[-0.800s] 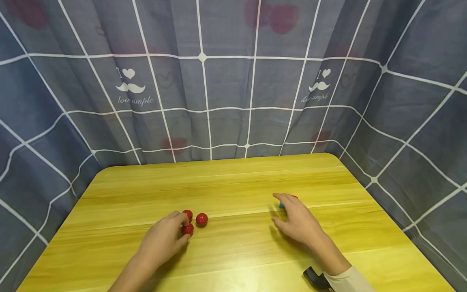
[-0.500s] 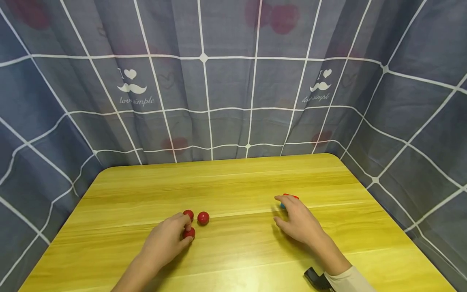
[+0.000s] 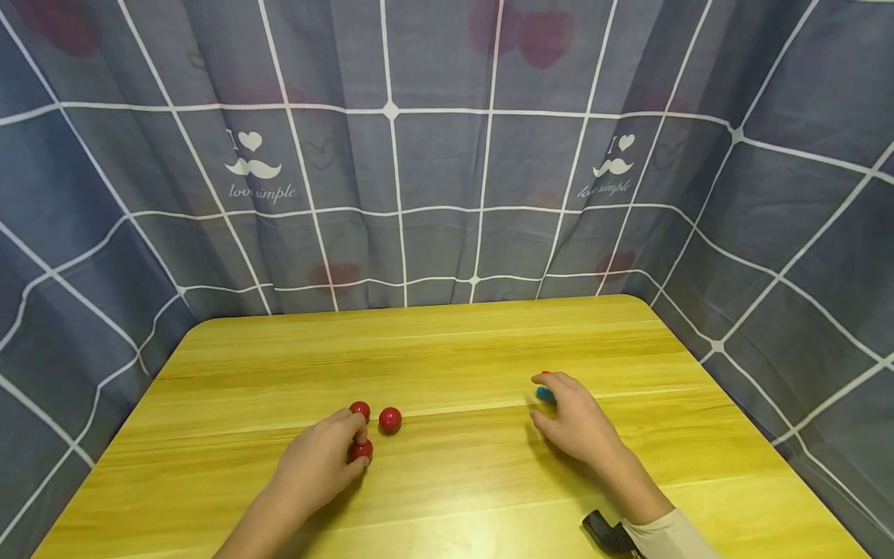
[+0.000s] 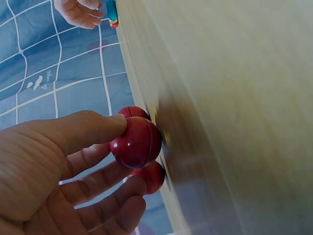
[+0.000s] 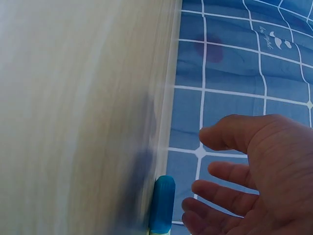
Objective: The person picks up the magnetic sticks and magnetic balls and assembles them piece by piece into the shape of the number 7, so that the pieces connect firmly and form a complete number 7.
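Observation:
Three red balls lie on the yellow wooden table (image 3: pixel 454 341), left of the middle. My left hand (image 3: pixel 351 446) pinches the nearest red ball (image 3: pixel 362 450) between thumb and fingers; the left wrist view shows this held ball (image 4: pixel 137 142) under the thumb. The two other red balls (image 3: pixel 359 409) (image 3: pixel 389 420) lie loose just beyond it. My right hand (image 3: pixel 542 404) hovers open, fingers spread, over a small blue piece (image 3: pixel 544 394) with a red part behind it. In the right wrist view the blue piece (image 5: pixel 162 203) stands free of the fingers (image 5: pixel 220 188).
A grey-blue curtain (image 3: pixel 433 155) with white grid lines closes in the table at the back and on both sides. A black wrist-camera mount (image 3: pixel 606 534) sits at my right sleeve. Bare wood stretches between the two hands and toward the back edge.
My left hand has drawn its red ball a little toward me, away from the other two. My right hand has shifted slightly right and forward over the blue piece.

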### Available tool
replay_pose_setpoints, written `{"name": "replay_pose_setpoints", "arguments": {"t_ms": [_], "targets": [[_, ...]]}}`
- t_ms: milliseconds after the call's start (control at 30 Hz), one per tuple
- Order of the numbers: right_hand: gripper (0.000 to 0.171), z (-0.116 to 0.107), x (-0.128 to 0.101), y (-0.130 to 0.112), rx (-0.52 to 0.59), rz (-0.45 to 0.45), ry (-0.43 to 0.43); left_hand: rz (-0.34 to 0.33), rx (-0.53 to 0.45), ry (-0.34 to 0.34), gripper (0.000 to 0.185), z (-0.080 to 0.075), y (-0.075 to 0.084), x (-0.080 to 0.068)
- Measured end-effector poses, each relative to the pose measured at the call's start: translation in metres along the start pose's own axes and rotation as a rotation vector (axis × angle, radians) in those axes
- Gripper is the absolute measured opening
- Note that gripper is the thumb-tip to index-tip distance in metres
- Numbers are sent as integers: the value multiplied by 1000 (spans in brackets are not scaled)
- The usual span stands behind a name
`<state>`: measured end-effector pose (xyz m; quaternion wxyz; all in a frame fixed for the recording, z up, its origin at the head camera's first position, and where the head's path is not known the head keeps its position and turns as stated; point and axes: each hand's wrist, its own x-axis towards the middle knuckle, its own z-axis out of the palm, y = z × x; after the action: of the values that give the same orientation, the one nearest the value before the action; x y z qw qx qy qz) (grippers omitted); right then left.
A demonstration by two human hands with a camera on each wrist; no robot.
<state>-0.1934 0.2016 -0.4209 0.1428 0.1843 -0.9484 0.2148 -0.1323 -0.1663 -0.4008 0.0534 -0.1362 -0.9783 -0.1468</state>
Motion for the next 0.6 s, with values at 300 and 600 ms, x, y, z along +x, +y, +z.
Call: {"name": "replay_pose_setpoints", "arguments": {"t_ms": [300, 600], "targets": [[51, 4, 3, 8, 20, 33, -21, 24, -1, 0, 31, 0, 4, -2], [49, 5, 2, 11, 12, 59, -50, 29, -61, -16, 28, 0, 4, -2]]}}
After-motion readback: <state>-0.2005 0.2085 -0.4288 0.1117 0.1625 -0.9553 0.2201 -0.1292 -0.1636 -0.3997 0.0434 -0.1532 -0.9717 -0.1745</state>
